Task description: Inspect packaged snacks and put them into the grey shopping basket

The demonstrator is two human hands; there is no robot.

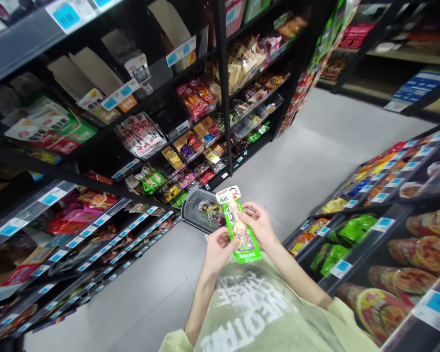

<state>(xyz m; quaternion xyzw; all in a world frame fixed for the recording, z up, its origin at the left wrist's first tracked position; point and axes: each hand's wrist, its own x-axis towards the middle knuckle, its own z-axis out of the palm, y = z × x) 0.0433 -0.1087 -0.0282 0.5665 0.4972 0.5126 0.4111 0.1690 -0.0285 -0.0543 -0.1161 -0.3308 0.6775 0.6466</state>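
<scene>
Between my two hands is a green-edged snack packet with a clear middle that shows a pale drumstick-shaped piece of meat. Its white top with printed letters points away from me. My left hand pinches the packet's lower left side, thumb on the front. On the upper right side, my right hand grips it with the thumb laid over the front. Just beyond the packet, on the floor, stands a grey plastic shopping basket with several small packaged items inside, partly hidden by the packet and my left hand.
Dark shelves with bagged snacks and price tags rise ahead and to the left. Bowl noodles and green bags fill the shelves close on my right. A grey tiled floor runs between them, with more shelving at the far right.
</scene>
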